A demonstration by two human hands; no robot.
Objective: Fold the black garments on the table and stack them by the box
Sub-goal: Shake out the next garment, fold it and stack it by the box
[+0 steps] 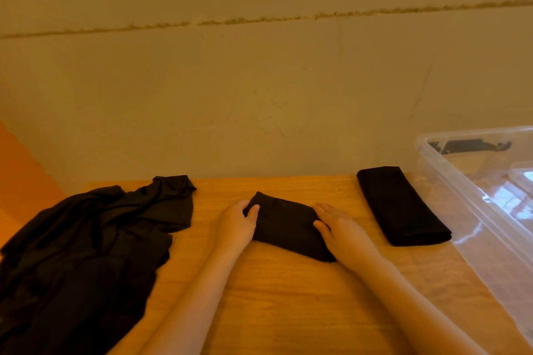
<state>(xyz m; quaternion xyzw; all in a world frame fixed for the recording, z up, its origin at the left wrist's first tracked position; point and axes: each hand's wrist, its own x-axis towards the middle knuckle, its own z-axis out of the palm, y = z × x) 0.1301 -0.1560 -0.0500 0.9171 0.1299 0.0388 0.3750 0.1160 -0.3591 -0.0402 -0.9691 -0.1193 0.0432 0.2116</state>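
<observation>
- Head view: a small folded black garment (pixel 288 225) lies at the middle of the wooden desk (pixel 288 311), right in front of the person, where both hands reach it with ease.
- The left hand (pixel 238 223) takes the garment's left end, thumb over the top and fingers curled about the edge; this grip holds cloth.
- The right hand (pixel 336 229) lies at the right end, thumb tucked to the fold and fingers fairly straight on the fabric. I judge it a pressing hold more than a pinch, though the fingertips blend into the black cloth.
- Both ends are taken together, likely so the bundle keeps its folds when squared up or lifted.
- A finished folded garment (pixel 401 207) lies just beside the clear plastic box (pixel 450 181), marking where the stack belongs; the one in hand is well apart from it.
- The loose pile of black garments (pixel 86 253) sprawls over the desk's left side, unfolded, waiting its turn.
- Through the box's clear wall I see a dark latch or handle (pixel 470 145) at its far end and a pale clear piece (pixel 522 179) at the right edge; no garments show inside.
</observation>
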